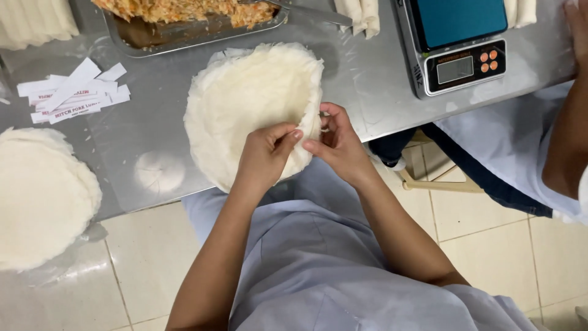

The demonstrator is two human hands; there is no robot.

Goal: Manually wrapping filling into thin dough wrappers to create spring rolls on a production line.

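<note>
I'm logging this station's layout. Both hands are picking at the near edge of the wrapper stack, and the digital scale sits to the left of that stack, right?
Not quite. In the head view the left hand and right hand do pinch the near edge of the wrapper stack, but the digital scale sits to the right of that stack, not the left.
</note>
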